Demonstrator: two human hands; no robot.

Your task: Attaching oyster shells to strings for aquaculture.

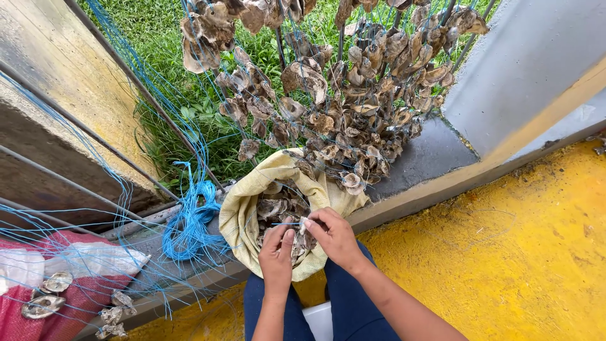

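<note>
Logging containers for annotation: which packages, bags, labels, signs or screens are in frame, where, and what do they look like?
Yellow woven sack: centre, open, full of shells, under both hands; left hand, right hand pinch a shell.
Red mesh bag: bottom left, flattened, shells on top.
White bag: lying on the red one.
No labels, signs or screens visible.

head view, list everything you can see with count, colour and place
sack: one, yellow, open, centre, against the ledge
loose oyster shells: many, grey-brown, inside the sack
strung oyster shells: many, grey-brown, hanging on lines, top centre
blue cord bundle: one, left of the sack
blue lines: many, stretched across the left
red cloth: one, bottom left, a few shells on it
grass: green, beyond the ledge
floor: yellow, right
left hand: over the sack mouth
right hand: pinching a shell with blue line
</note>
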